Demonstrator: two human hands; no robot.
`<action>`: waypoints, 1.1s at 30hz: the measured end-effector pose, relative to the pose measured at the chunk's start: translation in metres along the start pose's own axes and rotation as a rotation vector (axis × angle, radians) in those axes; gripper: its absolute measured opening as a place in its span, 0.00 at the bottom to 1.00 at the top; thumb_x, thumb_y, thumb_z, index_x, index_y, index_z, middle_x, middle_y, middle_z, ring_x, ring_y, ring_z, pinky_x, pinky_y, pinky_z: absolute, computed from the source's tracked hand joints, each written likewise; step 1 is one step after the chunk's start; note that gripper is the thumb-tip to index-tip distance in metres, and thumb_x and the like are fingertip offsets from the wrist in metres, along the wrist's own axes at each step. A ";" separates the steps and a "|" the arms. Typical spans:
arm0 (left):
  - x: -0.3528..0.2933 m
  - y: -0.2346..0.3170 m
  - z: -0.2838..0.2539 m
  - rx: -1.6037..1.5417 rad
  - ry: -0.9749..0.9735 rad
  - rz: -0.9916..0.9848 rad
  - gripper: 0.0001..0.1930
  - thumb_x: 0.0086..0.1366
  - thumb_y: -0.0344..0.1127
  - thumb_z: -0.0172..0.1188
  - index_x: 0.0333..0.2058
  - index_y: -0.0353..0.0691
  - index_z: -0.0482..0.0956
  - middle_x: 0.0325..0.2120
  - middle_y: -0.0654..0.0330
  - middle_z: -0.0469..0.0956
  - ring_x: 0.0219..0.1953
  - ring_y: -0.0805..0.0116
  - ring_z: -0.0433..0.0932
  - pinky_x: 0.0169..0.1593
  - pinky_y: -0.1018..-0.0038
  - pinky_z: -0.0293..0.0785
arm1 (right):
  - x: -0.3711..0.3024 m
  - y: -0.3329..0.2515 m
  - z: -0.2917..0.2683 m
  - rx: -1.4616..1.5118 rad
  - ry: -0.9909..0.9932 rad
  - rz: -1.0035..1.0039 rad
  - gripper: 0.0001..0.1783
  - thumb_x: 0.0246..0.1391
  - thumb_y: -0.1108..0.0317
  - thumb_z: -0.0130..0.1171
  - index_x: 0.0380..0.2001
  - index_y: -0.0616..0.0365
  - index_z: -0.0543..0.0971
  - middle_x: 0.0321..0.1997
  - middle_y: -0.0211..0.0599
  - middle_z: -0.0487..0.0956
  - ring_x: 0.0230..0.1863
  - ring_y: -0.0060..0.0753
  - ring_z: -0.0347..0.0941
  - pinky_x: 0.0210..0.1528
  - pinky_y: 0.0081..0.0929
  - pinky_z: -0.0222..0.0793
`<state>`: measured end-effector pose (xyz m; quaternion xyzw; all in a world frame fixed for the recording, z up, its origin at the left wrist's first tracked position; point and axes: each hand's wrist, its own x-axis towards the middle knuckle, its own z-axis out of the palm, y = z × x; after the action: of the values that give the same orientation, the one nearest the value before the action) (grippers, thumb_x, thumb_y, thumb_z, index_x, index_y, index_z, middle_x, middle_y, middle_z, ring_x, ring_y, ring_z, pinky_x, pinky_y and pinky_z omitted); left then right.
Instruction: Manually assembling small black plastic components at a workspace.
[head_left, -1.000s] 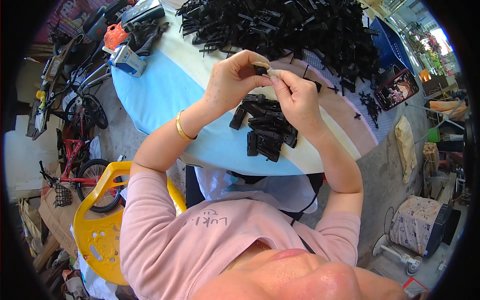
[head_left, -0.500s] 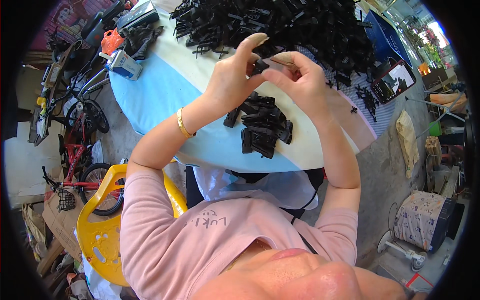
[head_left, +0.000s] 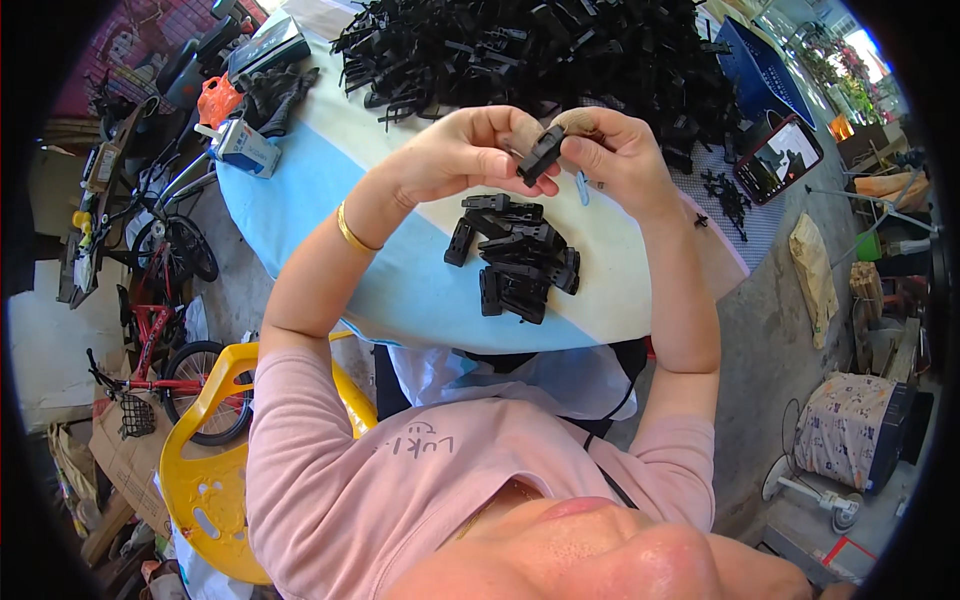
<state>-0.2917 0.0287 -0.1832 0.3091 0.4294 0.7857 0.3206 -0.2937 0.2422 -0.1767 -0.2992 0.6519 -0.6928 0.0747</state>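
Note:
Between my two hands, above the table's middle, is a small oblong black plastic part [head_left: 543,156], tilted. My right hand [head_left: 630,165] pinches its upper end between thumb and a finger with a beige covering. My left hand [head_left: 465,150] has its fingers closed around the lower end, and its index fingertip is also covered in beige. Just below the hands, nearer to me, lies a small heap of similar black parts [head_left: 520,258]. Beyond them spreads a large pile of black plastic pieces [head_left: 530,60].
The table has a blue and cream cloth [head_left: 400,270]. At its right are a phone [head_left: 780,160], small black pieces [head_left: 727,200] and a blue basket [head_left: 760,75]. At the left stands a blue-and-white box [head_left: 245,148]. A yellow chair [head_left: 215,480] is beside me.
Both hands have come lower and turned, so the black part now shows more fully between them. The left fingers have curled in towards it. The small heap looks unchanged.

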 end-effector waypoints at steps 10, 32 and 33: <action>-0.005 -0.006 0.018 0.061 0.456 0.031 0.05 0.57 0.25 0.57 0.30 0.33 0.69 0.30 0.55 0.76 0.35 0.66 0.79 0.41 0.76 0.76 | -0.002 -0.005 0.023 -0.145 0.129 -0.028 0.08 0.54 0.70 0.54 0.35 0.64 0.75 0.24 0.23 0.70 0.26 0.12 0.63 0.28 0.11 0.60; -0.002 -0.023 0.028 1.276 0.660 0.586 0.10 0.51 0.25 0.62 0.33 0.33 0.75 0.27 0.57 0.78 0.26 0.74 0.76 0.32 0.82 0.72 | -0.008 0.001 0.033 -0.418 0.184 0.087 0.08 0.55 0.68 0.52 0.29 0.63 0.76 0.19 0.21 0.68 0.21 0.10 0.59 0.23 0.11 0.55; -0.001 -0.023 0.027 1.272 0.656 0.584 0.10 0.51 0.25 0.62 0.33 0.33 0.75 0.27 0.57 0.78 0.26 0.74 0.76 0.32 0.82 0.72 | -0.006 -0.001 0.029 -0.419 0.188 0.091 0.08 0.55 0.68 0.52 0.29 0.63 0.76 0.19 0.21 0.68 0.21 0.10 0.59 0.23 0.11 0.55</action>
<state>-0.2651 0.0511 -0.1914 0.2862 0.7722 0.4919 -0.2826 -0.2735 0.2202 -0.1784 -0.2126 0.7985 -0.5630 -0.0189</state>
